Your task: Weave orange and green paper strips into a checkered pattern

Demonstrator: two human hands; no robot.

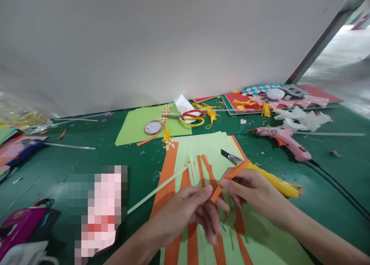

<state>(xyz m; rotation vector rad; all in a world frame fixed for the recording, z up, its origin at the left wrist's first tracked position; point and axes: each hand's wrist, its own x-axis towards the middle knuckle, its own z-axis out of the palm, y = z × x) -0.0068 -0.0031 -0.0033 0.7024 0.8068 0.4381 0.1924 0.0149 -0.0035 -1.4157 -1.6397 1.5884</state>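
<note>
1. A dark-green tabletop point(138, 157), specked with scraps, meets a plain grey-white panel point(144, 45) at its back; to the right, past a dark slanting frame edge point(320, 43), a pale, blurred floor point(332, 64) shows.
2. Pale-green paper sheets point(199, 143) lie in front of the person, with loose orange and light-green paper strips spread on top.
3. The right hand point(245, 184) pinches a narrow orange paper strip point(231, 175) between thumb and fingers, holding it slantwise above the sheets.
4. The left hand point(192, 203) has its thumb beside the strip's lower end, fingers loosely curled; whether it grips cannot be told.
5. A yellow-handled craft knife point(268, 180) lies just beside the right hand, and a pink glue gun point(285, 136) rests farther right.
6. Near the panel, red-and-yellow-handled scissors point(182, 118) lie partly over a lime-green sheet point(133, 124).
</note>
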